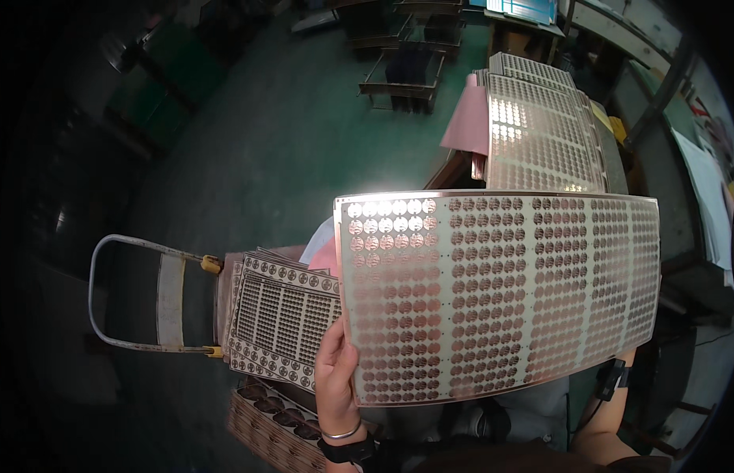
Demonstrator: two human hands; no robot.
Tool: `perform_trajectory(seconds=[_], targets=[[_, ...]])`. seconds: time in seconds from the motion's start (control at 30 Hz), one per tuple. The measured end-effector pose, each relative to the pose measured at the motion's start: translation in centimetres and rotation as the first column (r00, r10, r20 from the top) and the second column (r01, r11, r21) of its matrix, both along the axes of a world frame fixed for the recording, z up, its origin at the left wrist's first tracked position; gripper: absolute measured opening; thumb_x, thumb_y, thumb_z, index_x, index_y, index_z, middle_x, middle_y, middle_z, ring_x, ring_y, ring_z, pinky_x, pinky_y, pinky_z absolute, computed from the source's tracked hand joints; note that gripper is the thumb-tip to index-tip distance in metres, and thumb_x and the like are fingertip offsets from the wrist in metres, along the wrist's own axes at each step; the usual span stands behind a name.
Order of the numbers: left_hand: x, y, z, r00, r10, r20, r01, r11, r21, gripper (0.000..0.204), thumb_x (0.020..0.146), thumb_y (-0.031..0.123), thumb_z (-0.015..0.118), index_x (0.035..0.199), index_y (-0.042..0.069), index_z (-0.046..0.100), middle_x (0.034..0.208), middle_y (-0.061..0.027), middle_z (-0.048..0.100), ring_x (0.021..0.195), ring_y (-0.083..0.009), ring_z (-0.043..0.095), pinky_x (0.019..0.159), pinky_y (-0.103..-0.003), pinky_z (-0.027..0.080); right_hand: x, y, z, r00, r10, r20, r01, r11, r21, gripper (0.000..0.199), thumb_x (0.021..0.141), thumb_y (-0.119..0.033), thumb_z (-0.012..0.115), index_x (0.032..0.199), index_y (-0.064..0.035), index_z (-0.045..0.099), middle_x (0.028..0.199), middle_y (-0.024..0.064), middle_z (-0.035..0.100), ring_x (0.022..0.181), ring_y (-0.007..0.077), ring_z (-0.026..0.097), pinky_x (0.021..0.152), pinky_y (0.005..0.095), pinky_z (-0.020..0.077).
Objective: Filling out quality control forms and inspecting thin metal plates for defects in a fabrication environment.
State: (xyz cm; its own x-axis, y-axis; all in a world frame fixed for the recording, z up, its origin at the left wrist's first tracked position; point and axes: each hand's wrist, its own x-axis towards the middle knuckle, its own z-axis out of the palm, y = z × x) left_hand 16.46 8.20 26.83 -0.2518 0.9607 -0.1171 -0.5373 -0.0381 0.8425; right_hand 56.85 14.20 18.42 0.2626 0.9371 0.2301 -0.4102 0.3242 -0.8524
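A large printed circuit board panel (pixel 485 299), pale with rows of small round copper patterns, is held up in front of me and tilted. My left hand (pixel 335 370) grips its left edge, thumb on the front face and the other fingers partly hidden behind. On the right, my forearm (pixel 615 406) reaches up to the panel's lower right edge; the right hand's fingers are hidden behind the board. Left of the panel lies a stack of similar boards (pixel 280 315) with dark round patterns, with pink and white sheets at its far side.
A hand trolley's metal handle (pixel 91 292) stands at the left. Further off at the right is another stack of copper-patterned panels (pixel 540 134), with a pink sheet (pixel 468 122) beside it. More stacked boards (pixel 272 430) sit below the left stack. Wire racks (pixel 402 79) stand on the green floor.
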Motion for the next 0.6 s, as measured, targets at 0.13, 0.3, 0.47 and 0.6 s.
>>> perform_trajectory(seconds=[0.13, 0.3, 0.47, 0.6], targets=[[-0.7, 0.1, -1.2, 1.0, -0.026, 0.015, 0.025, 0.998, 0.054, 0.047, 0.089, 0.013, 0.051, 0.13, -0.005, 0.036, 0.123, -0.0146, 0.05, 0.107, -0.0196, 0.053, 0.092, -0.032, 0.042, -0.4, 0.2, 0.9, 0.996, -0.083, 0.019, 0.083, 0.997, -0.003, 0.038, 0.096, -0.023, 0.036, 0.129, -0.0043, 0.041, 0.119, 0.0102, 0.053, 0.101, 0.018, 0.056, 0.084, 0.0302, 0.0499], [-2.8, 0.3, -2.2, 0.993, 0.088, 0.081, -0.092, 0.995, 0.036, 0.038, 0.09, 0.01, 0.047, 0.126, 0.0, 0.04, 0.12, -0.0143, 0.052, 0.101, -0.0228, 0.058, 0.086, -0.036, 0.05, -0.1, -0.4, 4.7, 0.958, -0.271, 0.09, 0.272, 0.962, 0.006, 0.039, 0.096, -0.024, 0.036, 0.129, -0.0043, 0.04, 0.12, 0.01, 0.053, 0.101, 0.0179, 0.056, 0.084, 0.0299, 0.0499], [-4.5, 0.1, -3.1, 0.976, 0.212, 0.059, -0.212, 0.977, -0.002, 0.043, 0.089, 0.008, 0.049, 0.129, -0.001, 0.037, 0.121, -0.0161, 0.051, 0.1, -0.0242, 0.058, 0.086, -0.035, 0.05, 1.5, -0.7, 7.8, 0.932, -0.049, -0.359, -0.059, 0.958, -0.282, 0.042, 0.093, -0.035, 0.041, 0.118, -0.003, 0.051, 0.11, 0.0081, 0.059, 0.092, 0.0136, 0.059, 0.076, 0.0255, 0.0502], [-5.6, -0.4, -4.4, 0.932, 0.322, -0.167, -0.345, 0.929, -0.136, 0.053, 0.09, 0.022, 0.049, 0.136, 0.006, 0.026, 0.125, -0.0162, 0.045, 0.106, -0.027, 0.054, 0.086, -0.042, 0.052, 0.6, -0.6, 8.3, 0.906, -0.045, -0.422, -0.124, 0.923, -0.364, 0.042, 0.093, -0.034, 0.041, 0.118, -0.0029, 0.052, 0.107, 0.0082, 0.061, 0.089, 0.0167, 0.061, 0.075, 0.0277, 0.05]])
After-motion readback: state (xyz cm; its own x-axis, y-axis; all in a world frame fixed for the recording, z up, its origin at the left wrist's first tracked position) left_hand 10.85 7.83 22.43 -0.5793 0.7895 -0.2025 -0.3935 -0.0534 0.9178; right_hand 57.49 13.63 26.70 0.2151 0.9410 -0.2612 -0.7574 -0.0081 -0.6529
